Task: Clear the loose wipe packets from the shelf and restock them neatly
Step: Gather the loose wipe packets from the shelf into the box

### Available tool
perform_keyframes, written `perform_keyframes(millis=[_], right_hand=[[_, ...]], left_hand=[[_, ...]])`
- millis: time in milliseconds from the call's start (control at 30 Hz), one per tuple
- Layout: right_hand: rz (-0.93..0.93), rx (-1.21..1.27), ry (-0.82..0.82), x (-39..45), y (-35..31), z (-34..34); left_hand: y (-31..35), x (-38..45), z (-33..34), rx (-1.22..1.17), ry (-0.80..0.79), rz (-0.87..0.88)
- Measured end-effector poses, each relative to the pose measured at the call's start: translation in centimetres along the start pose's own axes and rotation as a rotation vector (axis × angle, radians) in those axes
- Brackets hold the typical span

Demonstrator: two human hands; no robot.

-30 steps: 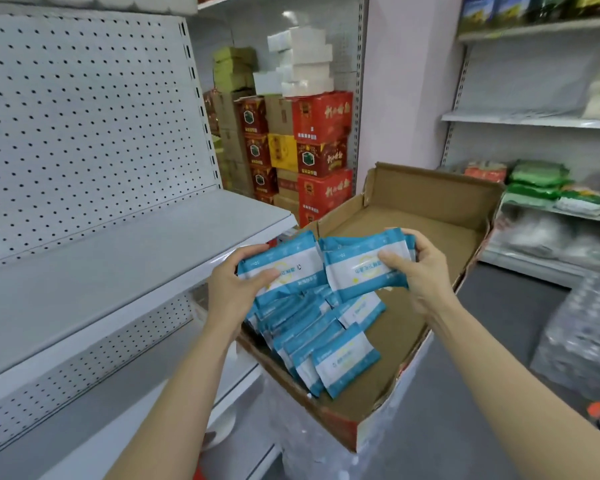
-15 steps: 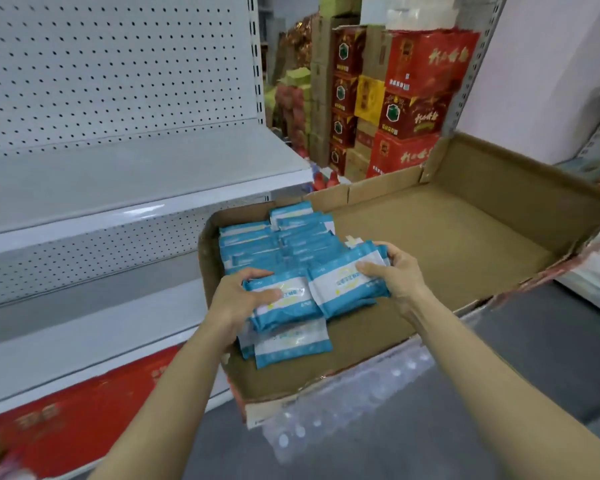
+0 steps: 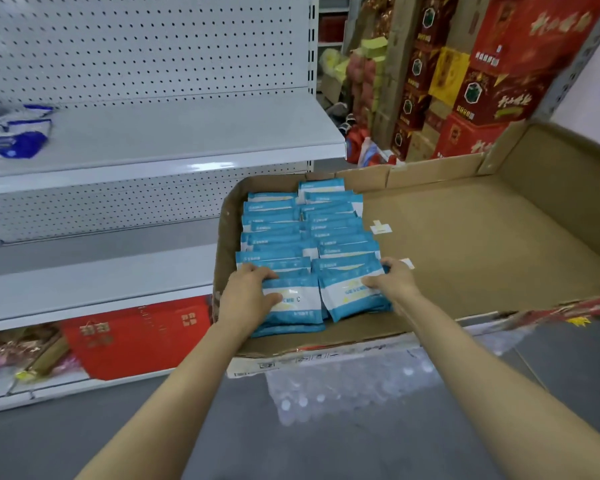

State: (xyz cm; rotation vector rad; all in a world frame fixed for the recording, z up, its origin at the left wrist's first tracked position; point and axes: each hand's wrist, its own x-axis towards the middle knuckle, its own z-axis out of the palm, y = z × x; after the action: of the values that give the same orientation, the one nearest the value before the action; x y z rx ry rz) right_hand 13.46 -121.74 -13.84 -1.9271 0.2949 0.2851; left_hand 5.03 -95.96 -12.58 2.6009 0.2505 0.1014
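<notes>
Left hand (image 3: pixel 248 296) and right hand (image 3: pixel 394 284) each grip a front packet stack (image 3: pixel 350 292) in the box (image 3: pixel 499 237). Squeeze evenly and lift together so none slip

letter "C" on wipe packet (image 3: pixel 293 299)

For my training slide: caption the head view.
Left hand and right hand grip blue-and-white plastic wipe packets in a shallow brown cardboard box beside white metal shelf.
</notes>
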Motion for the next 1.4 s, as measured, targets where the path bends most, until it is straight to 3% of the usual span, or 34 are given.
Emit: perform_keyframes(millis=[167,400,500,567,633,767,900,1133,1267,1400], right_hand=[[-0.221,-0.376,0.062,0.3,0.5,-0.9],[-0.180,-0.215,0.193,0.2,0.1,0.4],[-0.244,-0.308,0.206,0.1,0.1,-0.2],[-0.286,-0.326,0.205,0.1,0.0,-1.1],[-0.287,-0.138,0.147,-0.1,-0.5,-2.1],[-0.281,0.025,0.114,-0.4,-1.7,-3.7],[-0.263,0.105,0.134,0.0,-1.9,-4.3],[-0.176,0.335,0.066,-0.4,-1.2,-4.7],[-0.136,0.393,0.053,-0.5,-1.6,-5.5],[-0.116,0.396,0.054,-0.7,-1.6,-5.8]], left_hand=[[-0.4,0.1,0.1,0.224,0.087,0.130],[0.2,1.3,-0.6,0.225,0.060,0.104],[0.5,0.8,-1.2,0.194,0.060,0.036],[0.2,0.6,-2.0,0.101,0.087,-0.053],[-0.2,0.7,-3.0,-0.122,0.115,-0.169],[0.4,0.4,-4.9,-0.913,-0.042,-0.384],[1.7,-0.1,-4.8,-0.964,-0.090,-0.387],[1.9,-1.7,-2.3,-1.158,-0.028,-0.564],[1.8,-2.2,-0.5,-1.060,0.040,-0.563],[1.8,-2.9,0.3,-0.356,0.131,-0.427]])
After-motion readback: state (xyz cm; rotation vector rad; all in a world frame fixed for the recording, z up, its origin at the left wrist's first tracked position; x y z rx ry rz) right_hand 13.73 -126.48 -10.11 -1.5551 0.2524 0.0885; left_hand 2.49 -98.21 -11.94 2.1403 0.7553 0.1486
